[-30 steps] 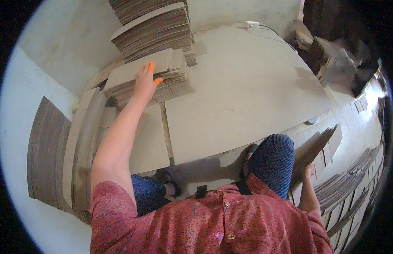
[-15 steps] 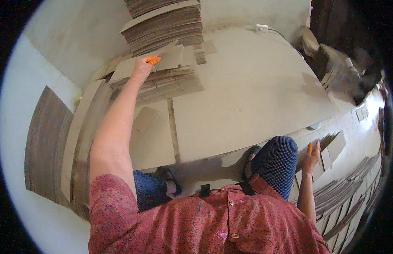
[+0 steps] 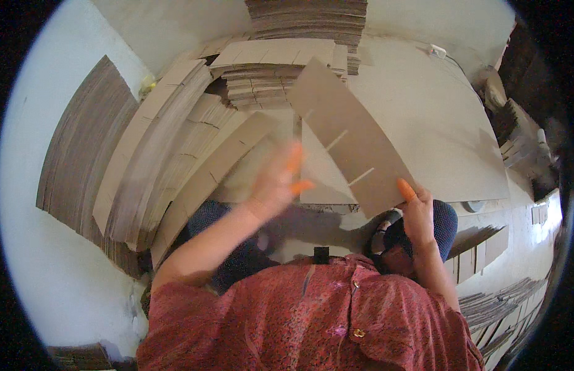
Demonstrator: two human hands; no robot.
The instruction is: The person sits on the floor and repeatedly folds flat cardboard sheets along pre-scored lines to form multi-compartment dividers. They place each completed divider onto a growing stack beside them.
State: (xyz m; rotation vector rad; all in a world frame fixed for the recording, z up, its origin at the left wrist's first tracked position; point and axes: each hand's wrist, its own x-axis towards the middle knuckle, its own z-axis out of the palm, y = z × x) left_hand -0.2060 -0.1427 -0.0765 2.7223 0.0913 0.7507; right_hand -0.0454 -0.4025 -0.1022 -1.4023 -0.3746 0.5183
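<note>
My right hand [image 3: 418, 213] grips the near end of a long brown cardboard strip [image 3: 362, 148], thumb on top. Several short slots are cut into the strip, which slants away to the far left above the worktop. To its left, my left hand [image 3: 276, 179] is smeared by motion, with thumb and fingers apart and nothing visible in it. Orange coverings show on fingers of both hands. Beside my left forearm, another slotted cardboard strip [image 3: 216, 167] lies at a slant. A stack of slotted cardboard [image 3: 256, 86] stands beyond my left hand.
Long stacked cardboard strips [image 3: 148, 142] line the left side, with a darker stack [image 3: 89, 136] against the wall. A tall cardboard pile [image 3: 305, 21] stands at the back. The pale worktop [image 3: 435, 130] spreads ahead. More cardboard pieces [image 3: 482, 253] stand by my right knee.
My left hand has come back from the far stack towards the middle. The right hand has left the cardboard at the right and now holds a strip over the worktop. The view has shifted left.
</note>
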